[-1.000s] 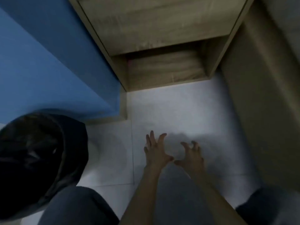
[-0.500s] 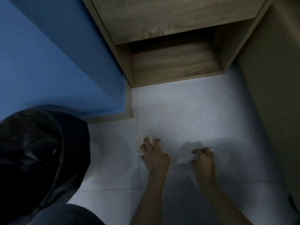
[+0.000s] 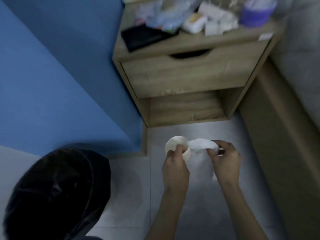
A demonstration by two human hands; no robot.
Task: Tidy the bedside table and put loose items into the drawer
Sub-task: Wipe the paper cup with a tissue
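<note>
The bedside table (image 3: 190,47) stands at twelve o'clock, its drawer (image 3: 188,73) shut under the top, with an open shelf (image 3: 186,108) below that. Loose items (image 3: 195,16) crowd the top, a flat case (image 3: 143,38) at their left and a round tub (image 3: 258,12) at their right (all blurred). The bed (image 3: 57,75) lies at ten o'clock against the table's left side. A lined bin (image 3: 55,193) sits at eight o'clock on the floor (image 3: 129,187). Both hands meet at centre, before the shelf.

Above the floor (image 3: 225,196), left hand (image 3: 174,168) grips a cream cup (image 3: 174,143), right hand (image 3: 225,161) pinches white tissue (image 3: 202,144) beside it; cluttered tabletop (image 3: 190,43), drawer (image 3: 187,75) closed
</note>
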